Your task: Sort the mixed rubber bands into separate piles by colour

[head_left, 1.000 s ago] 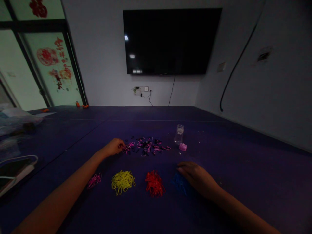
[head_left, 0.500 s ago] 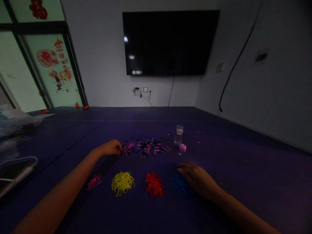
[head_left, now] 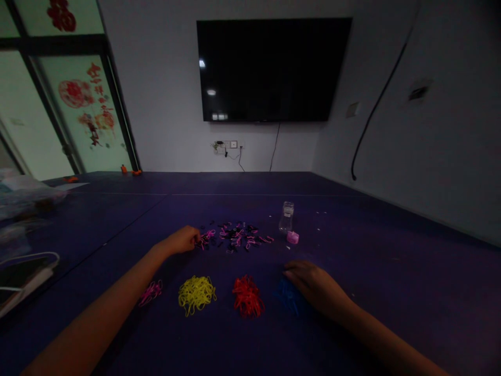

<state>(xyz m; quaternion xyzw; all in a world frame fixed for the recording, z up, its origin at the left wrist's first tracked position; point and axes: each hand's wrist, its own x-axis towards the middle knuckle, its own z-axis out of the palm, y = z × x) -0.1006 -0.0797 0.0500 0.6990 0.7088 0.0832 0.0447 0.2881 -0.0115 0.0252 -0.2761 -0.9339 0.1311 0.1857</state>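
Observation:
My left hand (head_left: 188, 239) is closed at the left edge of a loose spread of black and pink bands (head_left: 238, 236); whatever its fingertips grip is too small to make out. My right hand (head_left: 309, 277) rests beside a pile of blue bands (head_left: 287, 296), partly over it, with its fingers together and their undersides hidden. Between the forearms lie a yellow pile (head_left: 197, 294) and a red pile (head_left: 248, 296) of bands. A small pink pile (head_left: 151, 292) sits against my left forearm, which covers part of it.
A clear bottle (head_left: 287, 216) stands behind a pink cap (head_left: 293, 237) at the right. At the far left are a white-edged device (head_left: 25, 279) with a cable and crumpled clear plastic (head_left: 23, 198). Small orange objects (head_left: 136, 172) lie at the back.
My left hand has moved slightly right, closer to the pink bands at the spread's left edge. My left forearm now covers part of the small pink pile. My right hand has stayed put.

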